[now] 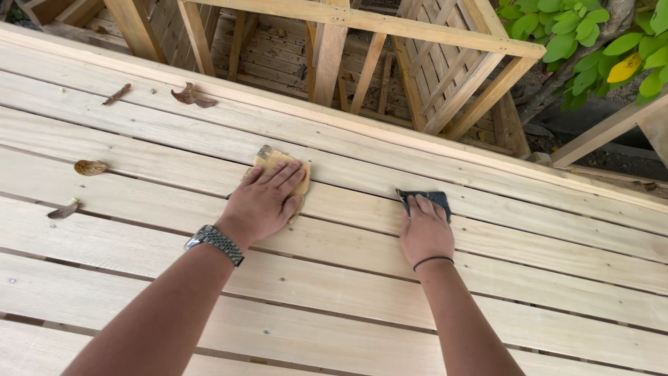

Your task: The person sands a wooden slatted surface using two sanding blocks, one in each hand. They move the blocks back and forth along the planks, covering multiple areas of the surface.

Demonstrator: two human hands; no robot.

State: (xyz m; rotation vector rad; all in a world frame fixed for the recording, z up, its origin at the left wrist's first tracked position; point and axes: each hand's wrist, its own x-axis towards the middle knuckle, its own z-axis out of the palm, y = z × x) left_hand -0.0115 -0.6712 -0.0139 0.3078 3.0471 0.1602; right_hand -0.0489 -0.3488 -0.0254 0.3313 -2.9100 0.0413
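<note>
Head view, pale slatted wooden platform (pixel 487 278) filling the frame, timber frames (pixel 417 63) beyond, left hand (pixel 261 202) flat on tan sandpaper sheet (pixel 273 159) — fingers spread, right hand (pixel 424 233) pressing dark sandpaper piece (pixel 437 198) — neither closed around it, dry leaves (pixel 90 167) upper left.

Both bare forearms reach forward and away from the body, roughly parallel. The left hand (pixel 263 202) lies palm down, fingers spread and stretched flat, a metal watch at its wrist. The right hand (pixel 425 233) is also palm down, fingers held together and pointing ahead, a thin dark band around its wrist.
</note>
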